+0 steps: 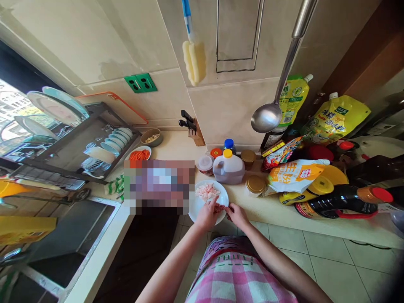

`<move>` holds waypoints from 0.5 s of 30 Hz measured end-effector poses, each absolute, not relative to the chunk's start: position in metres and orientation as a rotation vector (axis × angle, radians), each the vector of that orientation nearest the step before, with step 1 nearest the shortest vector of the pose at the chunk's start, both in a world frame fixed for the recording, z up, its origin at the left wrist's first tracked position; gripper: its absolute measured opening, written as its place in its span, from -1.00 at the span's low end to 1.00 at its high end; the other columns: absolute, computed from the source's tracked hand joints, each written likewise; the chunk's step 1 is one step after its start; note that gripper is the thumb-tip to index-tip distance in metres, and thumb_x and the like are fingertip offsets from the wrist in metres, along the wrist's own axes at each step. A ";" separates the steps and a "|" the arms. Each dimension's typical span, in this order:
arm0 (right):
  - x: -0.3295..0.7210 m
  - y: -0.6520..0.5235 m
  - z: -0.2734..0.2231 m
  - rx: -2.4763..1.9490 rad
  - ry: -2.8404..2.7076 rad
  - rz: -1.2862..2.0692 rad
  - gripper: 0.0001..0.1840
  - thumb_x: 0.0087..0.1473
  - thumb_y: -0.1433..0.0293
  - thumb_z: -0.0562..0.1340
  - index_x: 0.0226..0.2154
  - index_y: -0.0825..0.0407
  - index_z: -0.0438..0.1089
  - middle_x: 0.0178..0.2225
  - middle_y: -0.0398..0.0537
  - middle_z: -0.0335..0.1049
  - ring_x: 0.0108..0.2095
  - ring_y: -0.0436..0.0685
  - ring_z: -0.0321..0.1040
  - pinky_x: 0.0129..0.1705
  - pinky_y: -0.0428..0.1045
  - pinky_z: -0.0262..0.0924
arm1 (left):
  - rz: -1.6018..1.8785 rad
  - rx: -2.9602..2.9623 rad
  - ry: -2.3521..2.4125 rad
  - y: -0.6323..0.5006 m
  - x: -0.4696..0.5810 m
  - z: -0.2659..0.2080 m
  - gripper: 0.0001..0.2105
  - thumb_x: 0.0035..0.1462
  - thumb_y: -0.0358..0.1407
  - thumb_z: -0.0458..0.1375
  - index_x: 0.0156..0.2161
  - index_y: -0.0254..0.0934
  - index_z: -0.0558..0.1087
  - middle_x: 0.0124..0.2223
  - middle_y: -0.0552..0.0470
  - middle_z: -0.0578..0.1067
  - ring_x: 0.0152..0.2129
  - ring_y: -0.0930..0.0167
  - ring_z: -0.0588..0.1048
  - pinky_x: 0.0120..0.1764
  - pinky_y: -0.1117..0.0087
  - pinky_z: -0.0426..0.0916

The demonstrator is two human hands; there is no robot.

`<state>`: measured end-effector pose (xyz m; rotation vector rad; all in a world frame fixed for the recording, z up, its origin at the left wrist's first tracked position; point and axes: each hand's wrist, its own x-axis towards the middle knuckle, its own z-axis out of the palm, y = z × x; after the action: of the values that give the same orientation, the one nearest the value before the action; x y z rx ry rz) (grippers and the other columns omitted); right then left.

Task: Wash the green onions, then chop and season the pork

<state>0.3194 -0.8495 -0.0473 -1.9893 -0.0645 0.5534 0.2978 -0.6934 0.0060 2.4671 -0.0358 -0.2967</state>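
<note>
A white plate (194, 212) sits at the counter's front edge, with pale pink shredded meat (206, 191) on its far side. Redder strips of meat (218, 207) lie on the right, between my two hands. My left hand (207, 213) reaches over the plate, its fingers curled at the redder meat; their undersides are hidden. At the plate's right rim is my right hand (237, 215), fingers closed in a pinch on the rim beside the meat. A blurred, pixelated patch left of the plate hides what is there.
A plastic jug (229, 170), jars (255, 185) and sauce bottles (334, 202) crowd the right. Shredded carrot (139, 155), a bowl (151, 137) and a knife block (196, 132) stand behind. A dish rack (104, 109) and sink (94, 223) lie left. A ladle (267, 118) hangs above.
</note>
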 end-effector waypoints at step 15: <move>0.320 -0.850 -0.054 -2.023 -0.060 0.541 -0.75 0.03 0.22 0.07 -0.54 0.01 0.26 -0.61 -0.18 0.39 -0.59 0.00 0.31 -0.53 -0.14 0.07 | -0.193 2.415 0.050 -0.671 0.270 0.008 -0.71 0.03 -0.32 0.10 -0.09 -0.26 0.43 -0.19 -0.10 0.46 -0.27 0.32 0.43 -0.15 0.28 0.31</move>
<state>0.3198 -0.8505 -0.0544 -2.0228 -0.0601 0.5407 0.2696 -0.6712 0.0084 2.4147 0.0501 -0.1932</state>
